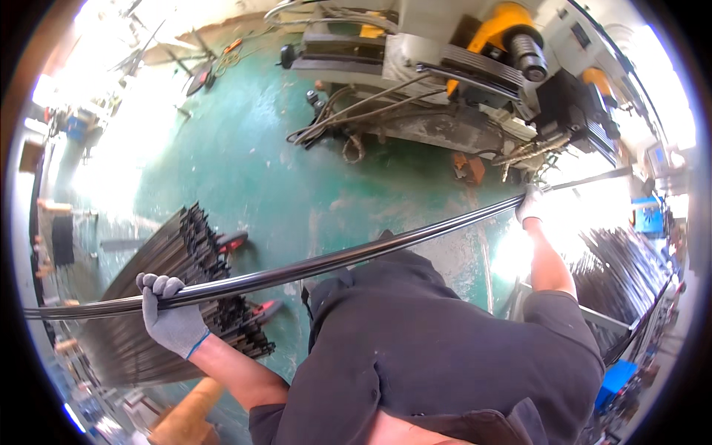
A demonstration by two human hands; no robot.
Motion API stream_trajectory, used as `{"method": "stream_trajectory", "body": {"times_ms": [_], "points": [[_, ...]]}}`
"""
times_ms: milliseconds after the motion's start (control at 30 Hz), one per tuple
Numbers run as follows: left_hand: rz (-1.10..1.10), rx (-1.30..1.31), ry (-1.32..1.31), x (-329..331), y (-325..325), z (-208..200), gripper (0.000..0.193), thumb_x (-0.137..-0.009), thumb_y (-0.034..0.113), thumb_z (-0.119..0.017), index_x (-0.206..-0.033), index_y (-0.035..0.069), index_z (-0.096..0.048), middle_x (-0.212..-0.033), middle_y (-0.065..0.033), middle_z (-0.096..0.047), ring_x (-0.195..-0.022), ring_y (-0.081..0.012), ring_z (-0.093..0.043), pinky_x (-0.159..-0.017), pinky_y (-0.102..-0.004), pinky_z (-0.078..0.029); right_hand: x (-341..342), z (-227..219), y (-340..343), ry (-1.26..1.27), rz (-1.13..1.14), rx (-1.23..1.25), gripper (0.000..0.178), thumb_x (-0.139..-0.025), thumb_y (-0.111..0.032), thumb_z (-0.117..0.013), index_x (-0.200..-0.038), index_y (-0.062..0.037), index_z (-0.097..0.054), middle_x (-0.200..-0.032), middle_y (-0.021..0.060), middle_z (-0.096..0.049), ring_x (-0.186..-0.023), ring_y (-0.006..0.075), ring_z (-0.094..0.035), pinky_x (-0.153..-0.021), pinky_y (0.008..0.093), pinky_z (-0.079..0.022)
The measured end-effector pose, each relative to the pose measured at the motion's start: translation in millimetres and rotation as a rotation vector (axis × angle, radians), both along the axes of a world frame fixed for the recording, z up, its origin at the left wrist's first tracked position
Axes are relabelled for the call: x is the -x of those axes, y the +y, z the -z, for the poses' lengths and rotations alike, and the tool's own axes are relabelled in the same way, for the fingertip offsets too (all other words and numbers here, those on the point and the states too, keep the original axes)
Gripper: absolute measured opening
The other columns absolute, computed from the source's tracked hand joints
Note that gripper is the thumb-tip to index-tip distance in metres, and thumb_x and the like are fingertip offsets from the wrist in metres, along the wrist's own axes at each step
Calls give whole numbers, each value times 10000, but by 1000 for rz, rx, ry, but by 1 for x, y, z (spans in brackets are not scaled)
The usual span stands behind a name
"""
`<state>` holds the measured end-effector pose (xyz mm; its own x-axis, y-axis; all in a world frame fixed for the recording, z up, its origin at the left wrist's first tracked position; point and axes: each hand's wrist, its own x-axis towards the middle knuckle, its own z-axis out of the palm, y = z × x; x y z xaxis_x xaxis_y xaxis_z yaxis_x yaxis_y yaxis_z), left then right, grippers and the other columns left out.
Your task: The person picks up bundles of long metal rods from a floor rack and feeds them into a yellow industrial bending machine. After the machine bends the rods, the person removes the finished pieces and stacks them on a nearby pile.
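A bundle of long, dark metal bars (348,256) stretches across in front of my body, rising toward the right. My left hand (172,315), in a grey glove with a blue cuff edge, has its fingers wrapped round the bundle toward its left end. Far out to the right, my right hand (529,205) in a pale glove is closed round the same bars; glare blurs its fingers. Beneath the left part of the bundle lies a large stack of dark bars (159,274), partly hidden by the bundle and my left arm.
Ahead stands a machine (445,89) with yellow parts, cables and hoses over a green floor (252,148). More dark bars (619,274) rest in a metal-framed rack at my right. Red-and-black parts (233,241) show beside the left stack. A tan roll (189,415) is at lower left.
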<state>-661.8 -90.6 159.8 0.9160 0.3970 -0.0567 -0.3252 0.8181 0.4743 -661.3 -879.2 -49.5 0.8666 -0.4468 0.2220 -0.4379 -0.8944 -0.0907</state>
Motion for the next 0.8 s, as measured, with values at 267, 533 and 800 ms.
{"method": "stream_trajectory", "body": {"times_ms": [267,533,800], "points": [[363,-235,72,-123,-221,10,376,-880,-58,-591,-1240,36,-648,-1143,-118,-651,-1054,-287,-616,-1007,-482,-493,-38,-36,115,-962,345,-2590,329,-980,-49,-527,-1257,122,-574,-1256,266,-624,-1243,403,-593,-1193,569,-408],[488,-250,-134,-272,-213,-4,259,-1028,76,-553,-1257,-34,-606,-1126,-133,-669,-1099,-286,-655,-1116,-460,-488,-81,-59,36,-1254,514,-2047,161,-1059,-85,-578,-1113,62,-616,-998,150,-680,-958,308,-694,-949,450,-612],[559,-144,-5,-396,-243,59,264,-1007,42,-506,-1236,-56,-595,-1161,-178,-660,-1153,-337,-636,-1192,-536,-431,-156,-79,-26,-1440,473,-1834,237,-1086,-233,-584,-1144,-3,-597,-1009,139,-702,-941,314,-709,-885,491,-611]]}}
